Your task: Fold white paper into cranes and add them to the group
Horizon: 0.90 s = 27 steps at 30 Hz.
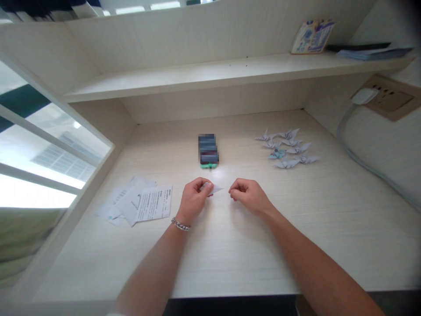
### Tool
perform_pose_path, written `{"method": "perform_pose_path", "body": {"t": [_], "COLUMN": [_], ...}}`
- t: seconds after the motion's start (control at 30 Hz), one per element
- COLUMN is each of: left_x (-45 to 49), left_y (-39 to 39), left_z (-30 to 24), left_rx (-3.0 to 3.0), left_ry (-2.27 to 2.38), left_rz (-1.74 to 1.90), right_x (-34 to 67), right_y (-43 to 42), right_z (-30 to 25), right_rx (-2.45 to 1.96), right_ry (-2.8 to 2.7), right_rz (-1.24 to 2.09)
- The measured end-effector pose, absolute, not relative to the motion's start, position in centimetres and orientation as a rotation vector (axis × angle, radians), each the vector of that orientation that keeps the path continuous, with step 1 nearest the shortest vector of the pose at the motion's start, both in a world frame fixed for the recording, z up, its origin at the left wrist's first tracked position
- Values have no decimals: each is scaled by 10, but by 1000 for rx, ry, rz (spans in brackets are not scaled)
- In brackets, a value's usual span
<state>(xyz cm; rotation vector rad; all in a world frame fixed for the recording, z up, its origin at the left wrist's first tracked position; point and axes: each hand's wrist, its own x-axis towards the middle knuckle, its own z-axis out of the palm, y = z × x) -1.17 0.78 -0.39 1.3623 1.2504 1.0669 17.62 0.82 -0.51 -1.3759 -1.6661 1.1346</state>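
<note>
Between the thumb and fingers of my left hand (196, 197) is a small folded piece of white paper (216, 189), its pointed tip facing right. My right hand (248, 194) hovers just right of that tip, apart from it, with the fingers curled and the thumb against the index finger. Whether anything is in that pinch is too small to tell. Behind the hands lies a phone (208, 150) with a blurred screen and a green edge. Several folded paper cranes (297, 148), mostly white, stand in a cluster at the back right; one is light blue (276, 154).
Loose printed paper sheets (154, 203) overlap on the desk (230, 254) at the left. A shelf (197, 74) runs above the back, holding a colourful packet (312, 37). On the right wall, a white plug (365, 95) sits in the socket, its cable (357, 159) trailing down.
</note>
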Motion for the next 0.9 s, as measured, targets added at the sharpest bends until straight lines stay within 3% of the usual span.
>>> {"method": "perform_pose_path", "body": {"t": [0.23, 0.6, 0.9], "left_x": [-5, 1, -15], "left_y": [6, -5, 4], "left_z": [-3, 2, 1], "left_rx": [1284, 1645, 1513], "left_ry": [1179, 1232, 1212], "left_rz": [1089, 803, 824], "right_x": [166, 168, 188], "right_y": [8, 6, 17], "right_z": [-7, -10, -6], "right_rx": [-1167, -1249, -1251], "right_ry": [-1397, -1634, -1397], "right_rz": [1340, 1296, 1317]}}
